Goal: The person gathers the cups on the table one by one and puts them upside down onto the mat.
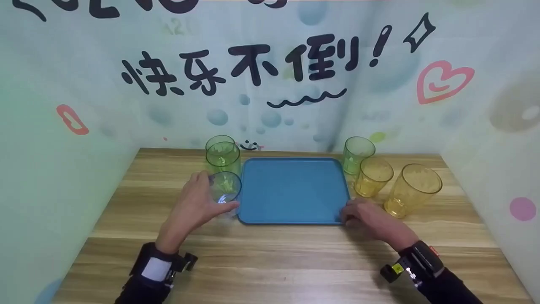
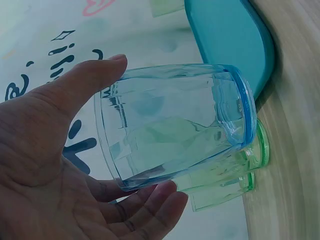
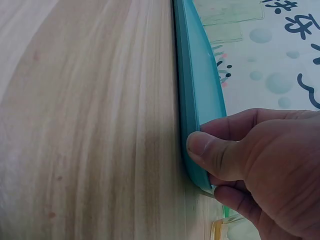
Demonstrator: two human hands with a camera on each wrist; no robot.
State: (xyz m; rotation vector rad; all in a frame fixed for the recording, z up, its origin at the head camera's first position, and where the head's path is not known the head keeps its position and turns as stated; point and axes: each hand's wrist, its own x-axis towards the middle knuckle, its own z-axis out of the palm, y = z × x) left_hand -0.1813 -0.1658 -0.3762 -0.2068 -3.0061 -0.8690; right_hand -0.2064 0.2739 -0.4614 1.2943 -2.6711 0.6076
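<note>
Blue and flat, the tray (image 1: 293, 190) occupied the centre of the head view, lying on a wood-grained table (image 1: 274, 266) with its long edges running across the frame. Left of centre, the left hand (image 1: 198, 207) grasped a blue-tinted glass (image 1: 225, 185), thumb on one side and fingers curled against the other; the glass was just beside the tray's left edge, though whether its base touched the table could not be told. At the tray's lower right corner, the right hand (image 1: 367, 217) pinched the rim between thumb and fingers. Two green glasses (image 1: 223, 158) stood behind the held glass, toward the top of the frame; right of the tray, a third green glass (image 1: 357, 156), a small yellow glass (image 1: 373, 177) and a large yellow glass (image 1: 413, 190) formed a line slanting down to the right. Hazards, as judged from this arrangement: the smooth held glass could slip if the thumb, set near its rim, pressed too lightly; a push toward the top of the frame could knock it into the nearer green glass; a leftward shove at the pinched corner could drive the tray against it; and a careless rightward sweep of the right hand could tip the large yellow glass, which stood near it.
</note>
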